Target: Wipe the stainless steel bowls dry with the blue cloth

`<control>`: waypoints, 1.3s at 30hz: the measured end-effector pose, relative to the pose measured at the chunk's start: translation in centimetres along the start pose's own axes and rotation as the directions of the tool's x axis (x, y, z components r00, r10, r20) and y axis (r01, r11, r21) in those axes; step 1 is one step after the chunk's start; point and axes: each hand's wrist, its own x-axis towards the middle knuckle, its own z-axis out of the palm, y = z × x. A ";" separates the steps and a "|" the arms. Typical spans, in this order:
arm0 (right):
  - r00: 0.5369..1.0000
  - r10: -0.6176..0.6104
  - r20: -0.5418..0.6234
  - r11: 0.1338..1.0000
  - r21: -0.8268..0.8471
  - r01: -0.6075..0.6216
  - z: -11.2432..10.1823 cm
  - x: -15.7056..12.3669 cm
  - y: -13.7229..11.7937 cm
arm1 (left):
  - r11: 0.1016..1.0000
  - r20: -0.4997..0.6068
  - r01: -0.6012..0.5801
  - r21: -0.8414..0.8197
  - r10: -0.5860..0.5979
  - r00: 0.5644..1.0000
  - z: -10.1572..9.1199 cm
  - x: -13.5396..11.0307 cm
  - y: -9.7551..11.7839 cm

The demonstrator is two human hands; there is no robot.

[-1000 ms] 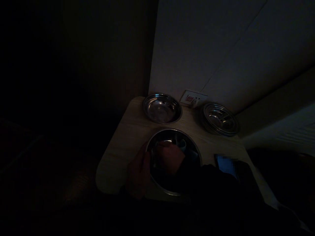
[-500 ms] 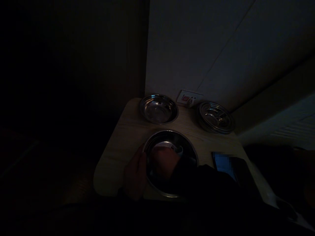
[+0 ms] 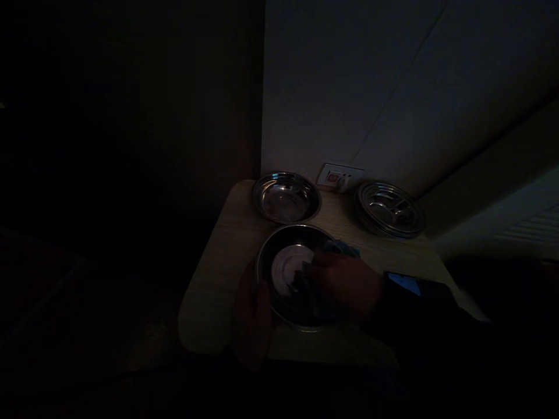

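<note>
The scene is very dark. A round metal bowl [image 3: 293, 270] stands near the front of a pale wooden table [image 3: 209, 291]. My left hand [image 3: 253, 323] grips its left rim, the thumb along the near side. Over the bowl's right side is my right hand [image 3: 345, 279], closed on a bluish-green cloth [image 3: 343, 248]. Part of the cloth hangs over the right rim and part hangs down inside the bowl. The fingertips of my right hand are hard to make out in the shadow.
A second shallow metal bowl [image 3: 286, 199] stands behind the first. At the back right is a stack of divided metal plates [image 3: 391, 210]. A wall socket [image 3: 338, 176] with a plug sits behind them. A phone [image 3: 405, 284] with a lit screen lies at the right.
My right hand has moved with the cloth from the bowl's middle to its right side, uncovering the bottom. The left hand still grips the rim. The view has shifted slightly.
</note>
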 end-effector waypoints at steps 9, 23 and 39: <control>0.995 -0.032 0.091 0.999 0.037 0.029 1.1 -0.7 -0.6 | 0.974 0.184 0.225 -0.016 -0.218 0.958 -2.1 -0.2 0.8; 0.996 -0.077 0.041 0.991 0.112 0.072 2.3 -0.6 -1.0 | 0.998 0.099 0.004 0.056 -0.009 0.995 -0.9 2.3 0.4; 0.983 -0.122 -0.139 0.973 0.179 0.146 2.3 -1.6 -1.1 | 0.993 0.138 -0.110 0.035 0.105 0.985 -0.9 2.2 -0.2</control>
